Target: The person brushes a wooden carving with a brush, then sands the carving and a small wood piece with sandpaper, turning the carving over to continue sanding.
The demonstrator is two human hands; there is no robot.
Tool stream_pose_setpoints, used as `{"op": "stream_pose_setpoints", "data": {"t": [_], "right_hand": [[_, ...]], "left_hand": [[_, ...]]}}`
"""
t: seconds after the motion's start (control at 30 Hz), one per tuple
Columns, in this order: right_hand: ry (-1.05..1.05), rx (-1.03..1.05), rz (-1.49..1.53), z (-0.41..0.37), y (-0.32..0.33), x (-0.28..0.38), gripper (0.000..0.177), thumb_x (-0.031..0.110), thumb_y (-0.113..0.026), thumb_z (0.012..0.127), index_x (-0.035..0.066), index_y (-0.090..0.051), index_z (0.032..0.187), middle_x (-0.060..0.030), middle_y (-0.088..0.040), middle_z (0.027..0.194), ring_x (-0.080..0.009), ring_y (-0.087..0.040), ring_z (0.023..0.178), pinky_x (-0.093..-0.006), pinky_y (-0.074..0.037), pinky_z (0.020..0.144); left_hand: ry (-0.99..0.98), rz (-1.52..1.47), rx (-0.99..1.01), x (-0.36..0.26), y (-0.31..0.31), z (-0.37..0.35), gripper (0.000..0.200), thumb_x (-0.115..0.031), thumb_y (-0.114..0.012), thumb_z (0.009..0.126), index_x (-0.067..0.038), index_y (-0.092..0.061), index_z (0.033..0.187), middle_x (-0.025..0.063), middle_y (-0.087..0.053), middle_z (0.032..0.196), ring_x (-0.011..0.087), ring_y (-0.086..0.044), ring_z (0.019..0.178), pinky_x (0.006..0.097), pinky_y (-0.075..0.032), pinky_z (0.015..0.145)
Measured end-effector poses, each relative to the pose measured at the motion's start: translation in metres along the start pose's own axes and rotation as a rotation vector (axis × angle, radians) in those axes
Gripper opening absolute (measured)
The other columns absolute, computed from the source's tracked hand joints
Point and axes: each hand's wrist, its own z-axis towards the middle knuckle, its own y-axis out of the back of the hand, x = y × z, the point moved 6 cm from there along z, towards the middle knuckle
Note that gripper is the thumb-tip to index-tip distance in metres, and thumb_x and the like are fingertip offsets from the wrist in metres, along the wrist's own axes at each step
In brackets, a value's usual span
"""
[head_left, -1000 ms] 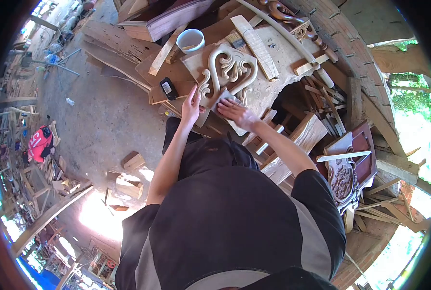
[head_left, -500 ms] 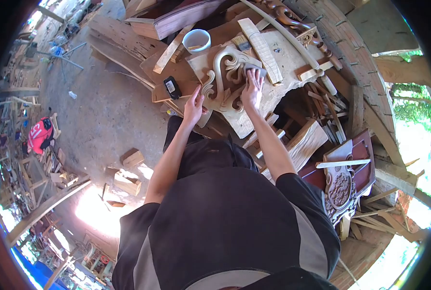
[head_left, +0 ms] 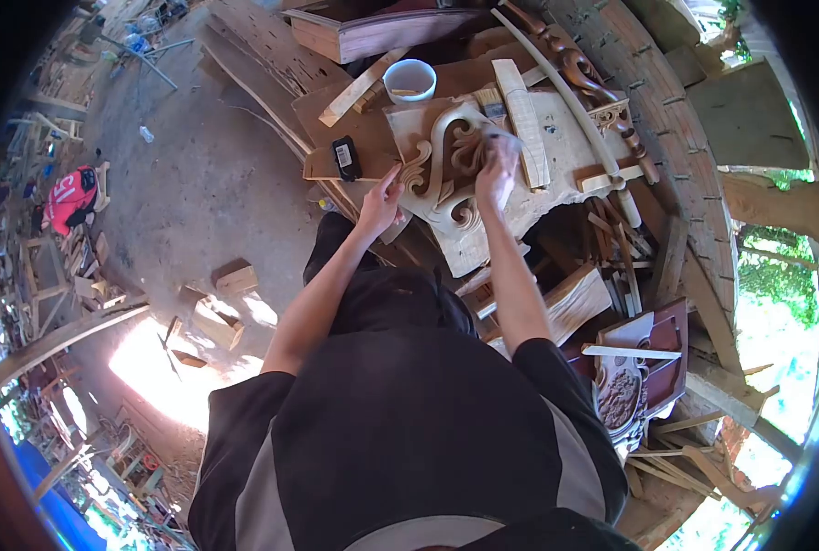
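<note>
A pale wooden carving with scrolls and leaf shapes (head_left: pixel 440 156) lies flat on a rough slab (head_left: pixel 556 138). My right hand (head_left: pixel 496 180) is over the carving's right side, slightly blurred, with its fingers on a grey piece of sandpaper (head_left: pixel 505 140). At the carving's left edge is my left hand (head_left: pixel 379 209), its index finger stretched out against the wood and holding nothing. Left of the carving sits a black block with a white label (head_left: pixel 345 158). Behind it stands a white tub (head_left: pixel 409 81), and a brush (head_left: pixel 491 103) lies close to the carving's upper right.
A wooden strip (head_left: pixel 522 124) and a long curved rail (head_left: pixel 561 96) lie across the slab. Below its right edge are stacked offcuts (head_left: pixel 616 234) and a carved panel (head_left: pixel 621 390). Wood blocks (head_left: pixel 217 321) rest on the floor to the left.
The whole view has shifted, so the bench appears farther right. My right hand is now blurred on the carving with the sandpaper, while my left hand keeps its place at the edge.
</note>
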Motion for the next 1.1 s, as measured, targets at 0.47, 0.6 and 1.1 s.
{"op": "stream_pose_setpoints", "data": {"t": [0.47, 0.6, 1.1], "right_hand": [[-0.235, -0.249, -0.022, 0.02, -0.016, 0.004, 0.039, 0.003, -0.05, 0.088, 0.001, -0.062, 0.126, -0.0191, -0.054, 0.141, -0.032, -0.042, 0.139, -0.0498, -0.027, 0.118], [0.386, 0.18, -0.002, 0.013, -0.059, 0.051, 0.04, 0.003, -0.053, 0.087, 0.0, -0.062, 0.125, -0.0193, -0.054, 0.141, -0.0398, -0.041, 0.138, -0.0469, -0.029, 0.118], [0.492, 0.241, 0.035, 0.001, -0.06, 0.072, 0.031, 0.013, -0.054, 0.097, 0.01, -0.064, 0.127, -0.0109, -0.058, 0.138, -0.0276, -0.047, 0.135, -0.0487, -0.028, 0.118]], "left_hand": [[0.075, -0.031, -0.05, 0.009, 0.0, 0.003, 0.044, -0.027, -0.053, 0.102, -0.008, -0.047, 0.141, 0.0129, -0.067, 0.076, 0.0173, -0.065, 0.051, 0.0315, -0.052, 0.047], [0.077, -0.011, -0.014, 0.01, -0.004, 0.004, 0.038, -0.028, -0.053, 0.102, -0.003, -0.052, 0.13, 0.0136, -0.067, 0.08, 0.0183, -0.067, 0.053, 0.0318, -0.053, 0.047], [0.223, -0.47, -0.065, 0.025, -0.035, -0.011, 0.033, -0.022, -0.048, 0.104, 0.008, -0.042, 0.116, 0.0184, -0.057, 0.105, 0.0349, -0.072, 0.071, 0.0379, -0.065, 0.064]]}}
